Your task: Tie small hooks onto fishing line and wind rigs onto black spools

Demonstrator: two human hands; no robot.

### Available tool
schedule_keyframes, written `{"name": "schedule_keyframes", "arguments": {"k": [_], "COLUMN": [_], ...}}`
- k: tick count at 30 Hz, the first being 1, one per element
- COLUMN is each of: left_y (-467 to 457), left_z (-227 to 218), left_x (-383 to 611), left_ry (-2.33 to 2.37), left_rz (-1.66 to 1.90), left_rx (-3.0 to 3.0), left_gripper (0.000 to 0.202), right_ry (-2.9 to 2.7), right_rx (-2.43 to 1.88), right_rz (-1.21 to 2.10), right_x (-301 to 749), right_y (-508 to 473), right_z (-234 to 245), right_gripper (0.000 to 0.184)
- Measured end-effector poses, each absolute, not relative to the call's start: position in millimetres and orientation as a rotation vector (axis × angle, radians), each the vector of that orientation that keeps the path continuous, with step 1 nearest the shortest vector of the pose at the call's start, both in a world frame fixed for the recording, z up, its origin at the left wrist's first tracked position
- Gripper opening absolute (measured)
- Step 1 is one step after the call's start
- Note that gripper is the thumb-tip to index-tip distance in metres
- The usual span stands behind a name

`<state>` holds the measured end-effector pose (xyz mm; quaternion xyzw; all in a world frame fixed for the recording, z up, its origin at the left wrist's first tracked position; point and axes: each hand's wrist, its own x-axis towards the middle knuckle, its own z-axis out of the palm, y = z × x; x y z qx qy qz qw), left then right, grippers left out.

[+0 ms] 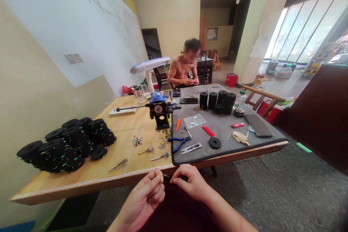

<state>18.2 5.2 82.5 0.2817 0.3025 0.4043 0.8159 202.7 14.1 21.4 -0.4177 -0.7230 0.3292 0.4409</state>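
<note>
Just off the table's near edge, my left hand (152,189) is closed in a pinch. A tiny dark piece with a yellowish spot (166,175) sticks out from its fingertips, too small to name. Facing it, my right hand (190,181) is also pinched, its thumb and forefinger a short way from that piece. Whatever those right fingers hold is too fine to see. Beyond my hands on the table lie white thread snips (191,148), blue-handled pliers (178,144) and a black foam spool (214,143).
Black foam spools with coloured bits (78,141) crowd the table's left. A winding device (159,112) and lamp (150,66) stand mid-table. Loose beads (137,141) lie nearby. The grey mat (195,134) carries plain black spools (230,102) and phones (258,125). Another person (183,67) sits opposite.
</note>
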Motion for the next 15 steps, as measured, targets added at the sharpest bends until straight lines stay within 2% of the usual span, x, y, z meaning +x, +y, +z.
{"name": "schedule_keyframes", "arguments": {"k": [5, 11, 15], "left_y": [5.5, 7.5, 7.3], "left_z": [78.5, 76.5, 76.1], "left_x": [19.8, 21.9, 20.5], "left_ry": [0.644, 0.628, 0.611], "left_rz": [0.839, 0.839, 0.842], "left_rx": [0.598, 0.576, 0.578], "left_gripper": [0.022, 0.020, 0.019], "right_ry": [-1.816, -1.761, -1.758], "right_rx": [-0.974, -1.014, -1.002], "right_rz": [0.816, 0.775, 0.774], "right_x": [200.7, 192.3, 190.5], "right_y": [14.1, 18.7, 18.8], "right_z": [37.2, 41.3, 38.8], "right_gripper": [0.012, 0.003, 0.008]}}
